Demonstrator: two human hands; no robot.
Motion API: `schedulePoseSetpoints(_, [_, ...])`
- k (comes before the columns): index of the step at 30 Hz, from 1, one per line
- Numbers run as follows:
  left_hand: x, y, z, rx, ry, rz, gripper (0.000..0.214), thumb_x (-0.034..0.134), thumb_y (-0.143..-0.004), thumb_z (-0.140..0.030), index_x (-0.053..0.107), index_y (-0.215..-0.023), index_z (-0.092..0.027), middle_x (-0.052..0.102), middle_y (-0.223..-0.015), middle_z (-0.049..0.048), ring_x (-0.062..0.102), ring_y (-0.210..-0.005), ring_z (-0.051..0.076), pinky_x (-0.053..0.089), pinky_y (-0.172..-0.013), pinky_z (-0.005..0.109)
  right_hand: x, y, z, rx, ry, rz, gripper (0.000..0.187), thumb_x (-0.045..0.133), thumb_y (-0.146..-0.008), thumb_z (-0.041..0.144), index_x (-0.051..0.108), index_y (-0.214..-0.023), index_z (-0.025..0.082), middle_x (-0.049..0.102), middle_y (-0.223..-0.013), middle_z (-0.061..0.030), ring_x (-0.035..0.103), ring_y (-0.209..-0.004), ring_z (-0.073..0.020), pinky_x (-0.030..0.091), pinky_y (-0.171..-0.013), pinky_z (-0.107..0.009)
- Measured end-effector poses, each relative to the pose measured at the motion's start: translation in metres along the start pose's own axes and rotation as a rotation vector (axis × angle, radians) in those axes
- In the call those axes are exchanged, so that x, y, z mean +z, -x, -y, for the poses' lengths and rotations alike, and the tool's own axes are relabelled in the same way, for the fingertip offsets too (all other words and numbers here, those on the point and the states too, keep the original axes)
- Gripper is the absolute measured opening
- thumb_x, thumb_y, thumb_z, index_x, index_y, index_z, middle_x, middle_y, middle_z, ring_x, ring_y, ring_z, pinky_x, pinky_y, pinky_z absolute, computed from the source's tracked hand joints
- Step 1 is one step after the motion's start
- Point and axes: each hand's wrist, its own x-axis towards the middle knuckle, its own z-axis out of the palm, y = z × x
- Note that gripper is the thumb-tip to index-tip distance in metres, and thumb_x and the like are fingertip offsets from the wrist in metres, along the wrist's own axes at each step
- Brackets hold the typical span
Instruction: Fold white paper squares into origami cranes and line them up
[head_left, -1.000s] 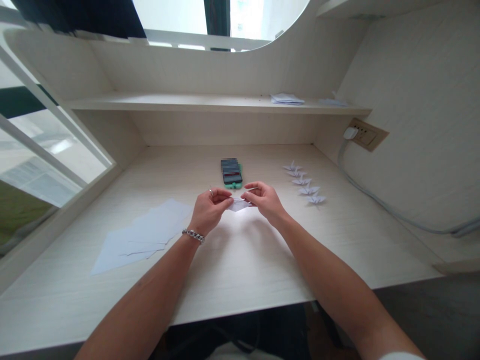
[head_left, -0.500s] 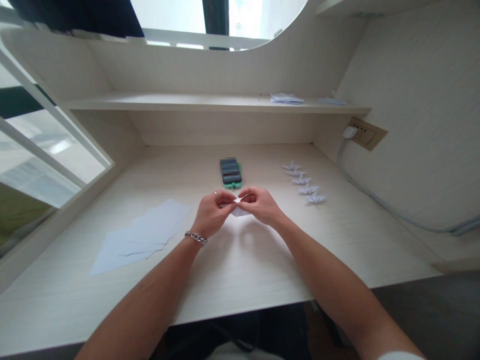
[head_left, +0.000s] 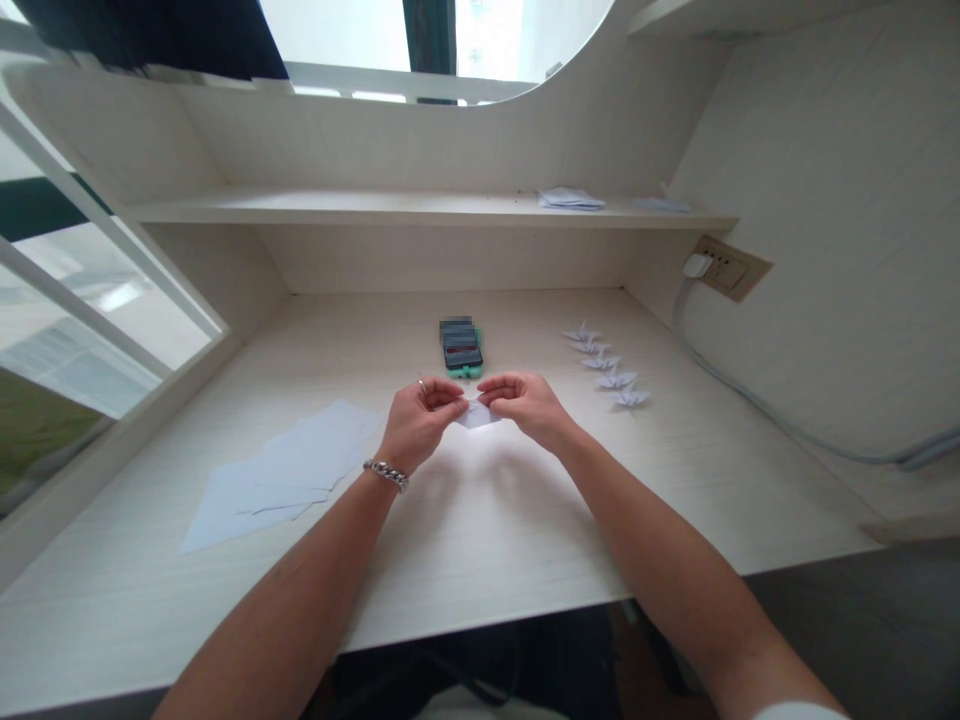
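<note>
A small folded piece of white paper (head_left: 478, 414) is pinched between my two hands, over the middle of the desk. My left hand (head_left: 422, 418), with a ring on one finger and a chain bracelet at the wrist, grips its left edge between thumb and fingers. On the other side, my right hand (head_left: 526, 408) has its thumb and fingers closed on the right edge. The fingers partly cover the paper, so its exact folded shape is hard to read. Just beyond the hands lies a phone (head_left: 462, 348) with a green edge.
Several folded paper cranes (head_left: 616, 381) line up at the right. White paper sheets (head_left: 300, 460) lie overlapping at the left. The shelf (head_left: 360, 205) holds a folded paper stack (head_left: 570, 199). A grey cable (head_left: 780, 412) runs from the wall socket (head_left: 731, 268).
My hands have drawn slightly apart, and the left hand has shifted a little left. More of the paper's face shows between them.
</note>
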Motion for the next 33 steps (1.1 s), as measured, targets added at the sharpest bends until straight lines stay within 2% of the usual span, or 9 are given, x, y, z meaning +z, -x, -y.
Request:
schedulePoseSetpoints(6, [-0.001,0.0,0.0,0.002,-0.029,-0.002,0.026,0.081,-0.062,-0.027,0.066,-0.078,-0.013,0.07,-0.072,0.0042,0.066,-0.067,0.016,0.052,-0.065,0.028,0.004,-0.001,-0.007,-0.037,-0.007,-0.002,0.028,0.075,-0.061,0.024,0.065,-0.085,0.015,0.068,-0.07,-0.0018,0.064,-0.065,-0.0151,0.052,-0.064,-0.03])
schedulePoseSetpoints(10, [-0.001,0.001,0.001,0.01,-0.114,0.1,0.021,0.078,-0.064,-0.024,0.067,-0.078,-0.014,0.071,-0.073,0.0044,0.066,-0.067,0.016,0.052,-0.064,0.027,0.006,0.0,-0.011,-0.133,0.131,0.034,0.027,0.075,-0.062,0.023,0.063,-0.086,0.016,0.067,-0.07,-0.0007,0.063,-0.065,-0.0143,0.05,-0.063,-0.027])
schedulePoseSetpoints(13, [-0.001,0.001,-0.001,-0.019,-0.106,0.167,0.019,0.076,-0.063,-0.021,0.067,-0.078,-0.013,0.07,-0.07,0.0031,0.065,-0.065,0.015,0.051,-0.062,0.026,0.004,0.0,-0.013,-0.138,0.155,0.067,0.025,0.072,-0.063,0.02,0.062,-0.086,0.016,0.066,-0.069,0.0002,0.063,-0.064,-0.0139,0.05,-0.061,-0.026])
schedulePoseSetpoints(20, [-0.001,0.001,-0.01,-0.131,-0.027,0.139,0.017,0.069,-0.059,-0.012,0.068,-0.076,-0.013,0.072,-0.071,0.0034,0.065,-0.065,0.014,0.052,-0.063,0.026,-0.004,-0.005,-0.01,-0.094,0.065,0.045,0.027,0.071,-0.058,0.018,0.059,-0.083,0.016,0.066,-0.065,0.0017,0.062,-0.06,-0.0131,0.049,-0.058,-0.026])
schedulePoseSetpoints(28, [-0.001,-0.001,-0.006,-0.118,-0.06,0.097,0.018,0.076,-0.058,-0.018,0.068,-0.074,-0.013,0.07,-0.068,0.0024,0.063,-0.063,0.013,0.049,-0.062,0.024,-0.004,-0.006,-0.012,-0.071,0.066,0.024,0.028,0.069,-0.058,0.016,0.061,-0.085,0.016,0.068,-0.067,-0.0006,0.063,-0.061,-0.0146,0.049,-0.058,-0.027])
schedulePoseSetpoints(33, [-0.003,-0.002,-0.006,-0.123,-0.038,0.055,0.017,0.075,-0.057,-0.017,0.069,-0.072,-0.012,0.07,-0.067,0.003,0.063,-0.062,0.013,0.05,-0.062,0.025,-0.004,-0.006,-0.008,-0.035,0.031,-0.057,0.029,0.067,-0.058,0.017,0.062,-0.086,0.016,0.07,-0.072,-0.0021,0.064,-0.064,-0.0145,0.05,-0.059,-0.027])
